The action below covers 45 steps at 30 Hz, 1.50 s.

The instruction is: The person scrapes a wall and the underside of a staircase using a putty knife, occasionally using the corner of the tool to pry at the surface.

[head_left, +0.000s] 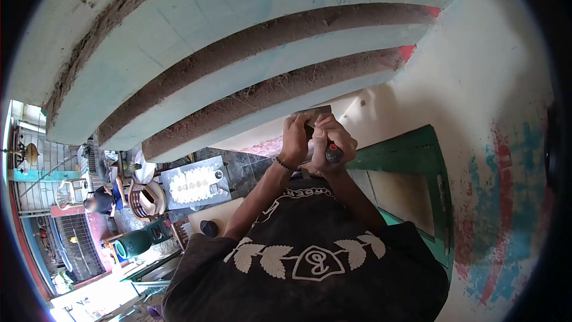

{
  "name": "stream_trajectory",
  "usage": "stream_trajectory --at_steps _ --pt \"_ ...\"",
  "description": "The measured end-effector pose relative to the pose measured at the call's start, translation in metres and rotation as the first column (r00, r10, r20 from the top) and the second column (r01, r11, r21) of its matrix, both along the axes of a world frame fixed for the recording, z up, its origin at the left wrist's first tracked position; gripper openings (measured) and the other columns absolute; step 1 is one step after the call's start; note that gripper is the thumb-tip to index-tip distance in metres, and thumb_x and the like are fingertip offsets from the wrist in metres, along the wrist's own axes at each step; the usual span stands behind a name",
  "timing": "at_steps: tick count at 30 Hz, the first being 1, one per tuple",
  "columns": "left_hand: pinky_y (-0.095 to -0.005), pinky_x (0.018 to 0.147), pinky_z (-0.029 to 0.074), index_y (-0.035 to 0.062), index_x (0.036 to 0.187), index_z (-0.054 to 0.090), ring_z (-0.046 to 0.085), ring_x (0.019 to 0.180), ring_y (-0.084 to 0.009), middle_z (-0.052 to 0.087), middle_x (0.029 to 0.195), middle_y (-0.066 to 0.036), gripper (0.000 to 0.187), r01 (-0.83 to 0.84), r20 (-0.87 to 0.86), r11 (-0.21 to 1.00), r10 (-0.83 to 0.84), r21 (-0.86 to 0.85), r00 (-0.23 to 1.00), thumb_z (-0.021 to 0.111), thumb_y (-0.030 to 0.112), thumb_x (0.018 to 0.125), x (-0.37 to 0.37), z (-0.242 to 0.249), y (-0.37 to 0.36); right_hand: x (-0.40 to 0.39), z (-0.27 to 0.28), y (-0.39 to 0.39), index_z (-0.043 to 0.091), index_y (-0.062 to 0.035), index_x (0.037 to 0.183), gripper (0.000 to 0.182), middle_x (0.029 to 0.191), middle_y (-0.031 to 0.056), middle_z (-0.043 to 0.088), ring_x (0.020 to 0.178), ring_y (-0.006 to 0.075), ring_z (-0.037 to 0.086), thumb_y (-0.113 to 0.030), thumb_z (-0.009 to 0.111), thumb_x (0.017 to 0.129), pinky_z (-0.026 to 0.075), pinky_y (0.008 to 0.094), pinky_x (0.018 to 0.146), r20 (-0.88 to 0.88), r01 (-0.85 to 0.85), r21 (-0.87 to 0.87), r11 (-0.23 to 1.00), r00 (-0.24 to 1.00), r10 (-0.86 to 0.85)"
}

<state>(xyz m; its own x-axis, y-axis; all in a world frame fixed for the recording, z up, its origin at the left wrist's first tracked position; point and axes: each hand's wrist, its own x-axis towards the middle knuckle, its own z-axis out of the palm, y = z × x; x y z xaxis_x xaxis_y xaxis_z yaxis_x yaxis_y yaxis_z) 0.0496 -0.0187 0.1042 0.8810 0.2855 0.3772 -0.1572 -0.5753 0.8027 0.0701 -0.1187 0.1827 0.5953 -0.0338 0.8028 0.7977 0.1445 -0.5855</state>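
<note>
My right hand [335, 137] is closed around the dark handle of a scraper [322, 109]. The handle's black butt, with a red dot, sticks out below my fist, and the flat metal blade shows above it. My left hand [294, 141], with a beaded bracelet at the wrist, is closed beside it, its fingers against the blade side of the scraper. Both hands are close together in front of my chest, near the lower edge of a pale blue stepped moulding [262, 118]. Whether the blade touches that surface cannot be made out.
Brown, dusty ledges [286, 83] curve overhead. At right are a paint-stained wall [506, 203] and a green-framed door [438, 191]. Far below at left are a white-topped table [223, 194], a wooden chair [140, 203], a green barrel [132, 244] and another person [106, 201].
</note>
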Motion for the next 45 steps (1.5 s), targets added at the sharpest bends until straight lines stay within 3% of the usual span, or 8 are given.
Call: stream_trajectory --at_steps 6,9,16,22,33,36,41,45 --pt "-0.041 0.072 0.051 -0.0026 0.097 0.063 0.064 0.078 -0.0344 0.066 0.084 -0.018 0.037 0.052 -0.064 0.999 -0.051 0.011 0.997 0.066 0.026 0.074 -0.002 -0.038 0.002 0.001 -0.028 0.001 0.048 0.0025 0.067 0.015 0.064 0.0141 0.058 0.058 0.0265 0.061 0.008 0.057 0.078 0.054 0.0371 0.063 -0.042 -0.003 -0.027 1.0 0.999 0.002" --pt "-0.0395 0.073 0.052 -0.002 0.094 0.064 0.066 0.079 -0.033 0.068 0.084 -0.018 0.035 -0.051 0.081 0.993 0.043 0.106 0.996 0.066 0.026 0.073 -0.009 0.032 -0.003 -0.002 0.002 -0.002 0.046 0.0028 0.069 0.016 0.065 0.0148 0.057 0.057 0.0241 0.057 0.007 0.055 0.08 0.053 0.0408 0.061 0.056 -0.039 0.038 0.999 0.998 0.036" --pt "-0.0394 0.083 0.047 0.0012 0.108 0.061 0.059 0.089 -0.0333 0.064 0.095 -0.018 0.04 -0.037 -0.21 0.965 -0.019 -0.26 0.978 0.064 0.024 0.076 -0.014 -0.002 -0.007 -0.003 -0.025 -0.001 0.046 0.0012 0.071 0.014 0.06 0.012 0.054 0.054 0.0225 0.055 0.007 0.055 0.08 0.052 0.0399 0.059 0.017 -0.092 0.09 0.992 0.996 0.091" --pt "-0.0413 0.089 0.044 0.0028 0.11 0.061 0.055 0.099 -0.0347 0.063 0.099 -0.017 0.039 -0.006 -0.332 0.981 -0.06 -0.193 0.942 0.065 0.018 0.075 -0.005 -0.039 0.005 -0.001 -0.028 0.002 0.047 0.002 0.071 0.014 0.065 0.0123 0.057 0.056 0.0234 0.058 0.009 0.054 0.08 0.053 0.0412 0.062 -0.031 -0.065 0.018 0.998 0.997 0.066" --pt "-0.0393 0.084 0.046 -0.0013 0.107 0.06 0.056 0.093 -0.035 0.062 0.094 -0.018 0.035 -0.136 -0.157 0.989 0.144 0.06 0.977 0.066 0.009 0.074 -0.008 -0.024 -0.006 -0.009 -0.033 -0.007 0.047 0.0016 0.076 0.012 0.061 0.0107 0.053 0.052 0.0205 0.052 0.003 0.052 0.086 0.05 0.0407 0.057 0.115 -0.167 0.188 0.968 0.982 0.147" --pt "-0.0382 0.084 0.046 -0.0008 0.106 0.061 0.057 0.094 -0.0356 0.063 0.094 -0.019 0.035 -0.065 -0.28 0.955 -0.02 -0.288 0.96 0.067 0.011 0.074 -0.014 0.014 -0.004 -0.01 -0.012 -0.009 0.047 0.0017 0.075 0.012 0.062 0.0114 0.055 0.052 0.02 0.052 0.002 0.052 0.086 0.05 0.0408 0.058 0.088 -0.087 0.103 0.991 0.993 0.078" --pt "-0.04 0.077 0.049 0.0002 0.103 0.062 0.063 0.086 -0.0333 0.065 0.089 -0.018 0.036 -0.052 -0.05 0.996 0.056 0.066 0.997 0.067 0.021 0.074 -0.006 -0.009 0.001 -0.012 -0.023 -0.003 0.048 0.0022 0.074 0.012 0.064 0.0132 0.056 0.054 0.0214 0.054 0.003 0.053 0.084 0.051 0.0408 0.061 0.025 -0.068 0.139 0.988 0.998 0.065" --pt "-0.0385 0.071 0.051 0.0012 0.097 0.064 0.065 0.077 -0.0316 0.067 0.082 -0.015 0.027 -0.028 -0.129 0.989 0.01 -0.145 0.992 0.064 0.02 0.077 -0.004 -0.008 0.0 -0.013 -0.015 -0.009 0.048 0.0029 0.071 0.013 0.064 0.0139 0.056 0.056 0.0237 0.056 0.005 0.053 0.083 0.052 0.0414 0.062 -0.016 -0.036 0.064 0.997 0.999 0.037"
